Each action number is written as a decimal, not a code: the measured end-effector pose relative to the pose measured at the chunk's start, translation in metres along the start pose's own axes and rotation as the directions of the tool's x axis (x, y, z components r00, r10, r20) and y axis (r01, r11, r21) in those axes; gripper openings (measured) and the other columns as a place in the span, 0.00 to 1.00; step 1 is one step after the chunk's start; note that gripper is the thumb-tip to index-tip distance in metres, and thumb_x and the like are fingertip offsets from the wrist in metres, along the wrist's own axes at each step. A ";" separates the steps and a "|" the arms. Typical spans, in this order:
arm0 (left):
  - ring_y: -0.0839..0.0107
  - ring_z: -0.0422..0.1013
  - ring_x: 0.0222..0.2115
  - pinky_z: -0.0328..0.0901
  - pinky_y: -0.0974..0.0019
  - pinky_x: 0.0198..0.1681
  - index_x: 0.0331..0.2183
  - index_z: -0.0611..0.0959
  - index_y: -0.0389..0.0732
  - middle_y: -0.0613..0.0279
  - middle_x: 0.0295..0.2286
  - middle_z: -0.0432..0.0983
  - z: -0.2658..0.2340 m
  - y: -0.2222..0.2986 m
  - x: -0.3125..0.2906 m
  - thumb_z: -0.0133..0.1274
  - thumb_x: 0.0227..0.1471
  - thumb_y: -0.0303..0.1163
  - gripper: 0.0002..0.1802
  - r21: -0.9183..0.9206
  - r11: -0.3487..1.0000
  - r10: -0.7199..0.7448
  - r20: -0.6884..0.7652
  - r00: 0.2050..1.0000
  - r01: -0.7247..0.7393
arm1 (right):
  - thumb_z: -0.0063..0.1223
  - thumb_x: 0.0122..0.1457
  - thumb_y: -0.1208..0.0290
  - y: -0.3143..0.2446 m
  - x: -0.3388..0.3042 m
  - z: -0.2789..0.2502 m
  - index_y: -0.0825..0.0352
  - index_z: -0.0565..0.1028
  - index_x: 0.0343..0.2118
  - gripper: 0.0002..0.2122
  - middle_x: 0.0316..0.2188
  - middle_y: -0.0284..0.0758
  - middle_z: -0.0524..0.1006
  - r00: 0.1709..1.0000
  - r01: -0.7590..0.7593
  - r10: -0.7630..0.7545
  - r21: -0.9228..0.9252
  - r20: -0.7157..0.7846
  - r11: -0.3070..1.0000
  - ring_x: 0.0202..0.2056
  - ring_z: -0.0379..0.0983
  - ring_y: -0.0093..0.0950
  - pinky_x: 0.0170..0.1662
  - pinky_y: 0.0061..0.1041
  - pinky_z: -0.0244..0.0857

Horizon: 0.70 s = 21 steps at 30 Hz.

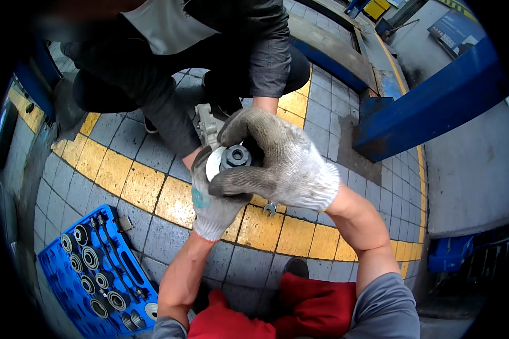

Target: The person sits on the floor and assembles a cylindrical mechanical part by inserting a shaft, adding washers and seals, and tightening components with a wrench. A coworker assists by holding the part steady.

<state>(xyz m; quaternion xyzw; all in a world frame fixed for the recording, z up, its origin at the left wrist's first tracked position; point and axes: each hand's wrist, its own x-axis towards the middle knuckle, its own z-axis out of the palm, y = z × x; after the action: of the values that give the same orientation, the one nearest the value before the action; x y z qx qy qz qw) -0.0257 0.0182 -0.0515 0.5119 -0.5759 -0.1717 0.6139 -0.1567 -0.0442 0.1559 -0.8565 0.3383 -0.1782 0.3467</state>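
Note:
In the middle of the head view, a dark round metal piece with a hex nut at its centre sits against a pale metal ring. My right hand, in a dirty grey-white work glove, curls its thumb and fingers around the dark piece. Also gloved, my left hand wraps the ring and the parts below from the left; its fingertips are partly hidden. Just beyond my hands is a grey cast-metal part, with a co-worker's forearms reaching down beside it. What lies beneath my palms is hidden.
A person in a dark jacket squats opposite me. On the floor at lower left lies an open blue case of round metal sleeves and threaded rods. A wrench lies below my hands. A blue lift arm stands at right.

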 end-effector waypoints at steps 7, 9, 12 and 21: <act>0.50 0.73 0.50 0.67 0.48 0.58 0.52 0.76 0.35 0.49 0.45 0.76 -0.004 0.028 0.024 0.78 0.33 0.33 0.43 -0.050 0.994 0.089 -0.089 0.992 -0.093 | 0.65 0.58 0.69 -0.011 0.010 -0.014 0.64 0.79 0.51 0.17 0.39 0.38 0.81 0.870 0.487 -0.481 -0.345 0.108 0.802 0.38 0.81 0.34 0.43 0.33 0.77; 0.51 0.74 0.49 0.66 0.49 0.58 0.52 0.76 0.36 0.50 0.45 0.77 -0.007 0.021 0.017 0.78 0.33 0.35 0.43 0.004 0.997 0.073 -0.104 0.992 -0.073 | 0.65 0.59 0.67 -0.015 0.015 -0.015 0.65 0.79 0.49 0.17 0.36 0.38 0.79 0.869 0.471 -0.469 -0.553 0.157 0.688 0.34 0.79 0.32 0.38 0.32 0.75; 0.50 0.72 0.51 0.67 0.49 0.58 0.54 0.74 0.35 0.48 0.48 0.75 -0.004 0.014 0.017 0.77 0.36 0.35 0.44 0.017 0.990 0.138 -0.052 0.989 -0.137 | 0.66 0.58 0.67 -0.033 0.018 -0.026 0.64 0.77 0.49 0.17 0.36 0.38 0.78 0.861 0.504 -0.407 -0.627 0.306 0.594 0.36 0.80 0.33 0.38 0.32 0.73; 0.51 0.72 0.52 0.67 0.50 0.59 0.54 0.76 0.38 0.50 0.49 0.75 0.003 0.001 0.009 0.78 0.33 0.37 0.46 0.011 0.997 0.074 -0.122 0.990 -0.073 | 0.57 0.64 0.66 -0.066 0.028 -0.041 0.66 0.76 0.51 0.15 0.43 0.41 0.78 0.873 0.474 -0.096 -0.782 0.479 0.405 0.40 0.80 0.37 0.36 0.35 0.75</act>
<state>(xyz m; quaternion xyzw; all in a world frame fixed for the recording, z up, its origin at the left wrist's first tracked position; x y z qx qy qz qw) -0.0259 0.0105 -0.0471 0.5019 -0.5561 -0.1156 0.6523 -0.1294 -0.0482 0.2332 -0.9713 0.1564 0.1251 -0.1281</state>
